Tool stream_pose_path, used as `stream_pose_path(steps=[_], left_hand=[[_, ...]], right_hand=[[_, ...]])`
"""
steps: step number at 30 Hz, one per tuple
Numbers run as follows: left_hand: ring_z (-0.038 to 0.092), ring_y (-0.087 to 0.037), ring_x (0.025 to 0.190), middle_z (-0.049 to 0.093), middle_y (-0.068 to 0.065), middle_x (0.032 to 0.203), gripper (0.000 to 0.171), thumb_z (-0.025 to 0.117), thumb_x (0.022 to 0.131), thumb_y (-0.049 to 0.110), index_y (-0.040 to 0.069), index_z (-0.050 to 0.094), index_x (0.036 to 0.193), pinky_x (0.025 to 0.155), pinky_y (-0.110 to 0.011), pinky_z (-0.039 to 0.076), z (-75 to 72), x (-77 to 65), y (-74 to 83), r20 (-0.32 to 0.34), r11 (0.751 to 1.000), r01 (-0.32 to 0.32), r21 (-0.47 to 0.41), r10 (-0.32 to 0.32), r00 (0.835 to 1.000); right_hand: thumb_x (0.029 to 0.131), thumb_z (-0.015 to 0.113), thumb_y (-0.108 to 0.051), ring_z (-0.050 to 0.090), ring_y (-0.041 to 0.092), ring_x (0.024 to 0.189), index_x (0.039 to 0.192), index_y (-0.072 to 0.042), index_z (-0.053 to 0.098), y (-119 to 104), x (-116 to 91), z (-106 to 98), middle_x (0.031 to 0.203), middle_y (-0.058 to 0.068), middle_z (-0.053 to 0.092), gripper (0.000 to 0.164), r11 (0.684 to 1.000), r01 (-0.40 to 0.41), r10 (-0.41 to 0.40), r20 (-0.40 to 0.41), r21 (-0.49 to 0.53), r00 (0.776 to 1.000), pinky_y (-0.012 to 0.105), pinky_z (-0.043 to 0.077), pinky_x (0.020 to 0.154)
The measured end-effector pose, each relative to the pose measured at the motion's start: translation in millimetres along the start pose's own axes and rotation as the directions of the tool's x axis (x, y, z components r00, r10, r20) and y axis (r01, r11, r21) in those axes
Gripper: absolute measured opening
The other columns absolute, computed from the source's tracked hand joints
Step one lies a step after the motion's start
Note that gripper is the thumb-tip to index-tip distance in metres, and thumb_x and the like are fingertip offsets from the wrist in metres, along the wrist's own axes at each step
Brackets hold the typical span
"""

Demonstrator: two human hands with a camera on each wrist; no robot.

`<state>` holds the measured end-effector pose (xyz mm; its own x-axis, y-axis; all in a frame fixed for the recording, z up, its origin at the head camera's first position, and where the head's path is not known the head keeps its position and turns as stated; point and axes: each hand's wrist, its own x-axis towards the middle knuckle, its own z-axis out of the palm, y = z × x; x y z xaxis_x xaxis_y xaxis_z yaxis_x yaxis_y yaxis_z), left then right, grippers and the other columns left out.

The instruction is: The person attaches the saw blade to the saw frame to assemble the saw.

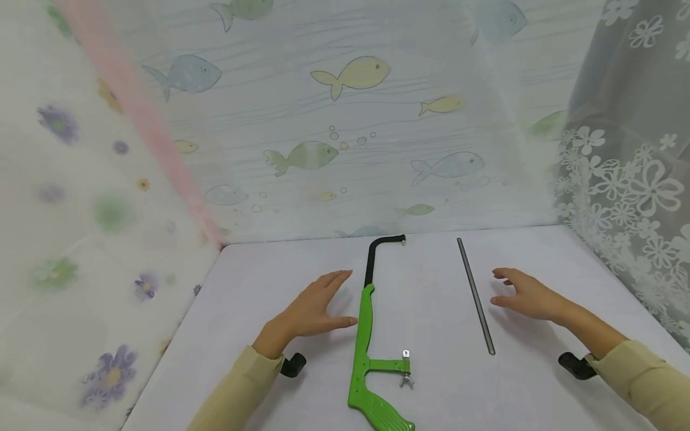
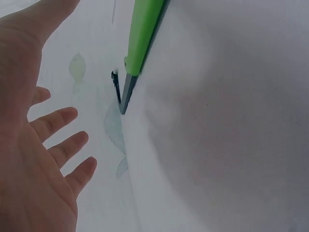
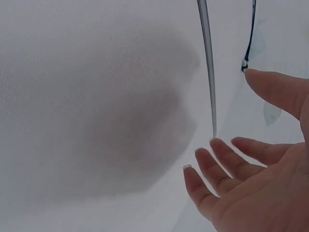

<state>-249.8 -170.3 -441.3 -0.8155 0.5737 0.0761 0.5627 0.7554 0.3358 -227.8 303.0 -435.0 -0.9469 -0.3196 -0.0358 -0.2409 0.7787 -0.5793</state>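
Observation:
A hacksaw frame [image 1: 362, 353] with a green handle and a black bent front bar [image 1: 372, 257] lies on the white table, without a blade fitted. On its green crosspiece sits a silver clamp with a wing nut [image 1: 406, 379]. To the right of it lies a thin grey hacksaw blade [image 1: 477, 299]. My left hand [image 1: 312, 308] hovers just left of the frame, fingers spread and thumb tip beside the green handle. My right hand [image 1: 530, 296] is held to the right of the blade, fingers loosely bent around nothing. In the right wrist view the blade [image 3: 210, 72] passes beyond the fingertips.
The white table [image 1: 431, 395] ends at a fish-patterned curtain [image 1: 345, 155] behind. A flower-patterned cloth [image 1: 81, 239] hangs at the left, and a sheer lace curtain [image 1: 636, 179] at the right. Black wrist mounts [image 1: 293, 365] show beneath both sleeves.

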Motion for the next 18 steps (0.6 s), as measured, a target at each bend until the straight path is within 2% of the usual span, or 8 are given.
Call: stream_pose_path(steps=[10, 18], left_hand=[[0.033, -0.025, 0.149, 0.032, -0.004, 0.163, 0.101, 0.074, 0.084, 0.064, 0.022, 0.026, 0.163, 0.117, -0.05, 0.03, 1.5, -1.3, 6.9, 0.025, 0.999, -0.027, -0.02, 0.028, 0.999], [0.038, -0.024, 0.145, 0.04, -0.003, 0.158, 0.094, 0.079, 0.085, 0.056, 0.017, 0.036, 0.159, 0.115, -0.047, 0.035, 6.1, 1.2, 16.1, 0.078, 0.994, -0.043, -0.098, 0.051, 0.996]], right_hand=[[0.096, 0.07, -0.022, 0.051, 0.054, 0.123, 0.141, 0.017, 0.04, -5.8, 0.9, 0.6, 0.138, 0.037, 0.05, 0.067, 0.997, -0.065, 0.064, 0.028, 0.04, 0.998, 0.06, 0.049, 0.093], [0.095, 0.072, -0.023, 0.056, 0.051, 0.118, 0.138, 0.02, 0.041, -10.4, 3.7, 1.9, 0.13, 0.035, 0.055, 0.069, 0.991, -0.111, 0.108, 0.049, 0.076, 0.993, 0.056, 0.051, 0.091]])
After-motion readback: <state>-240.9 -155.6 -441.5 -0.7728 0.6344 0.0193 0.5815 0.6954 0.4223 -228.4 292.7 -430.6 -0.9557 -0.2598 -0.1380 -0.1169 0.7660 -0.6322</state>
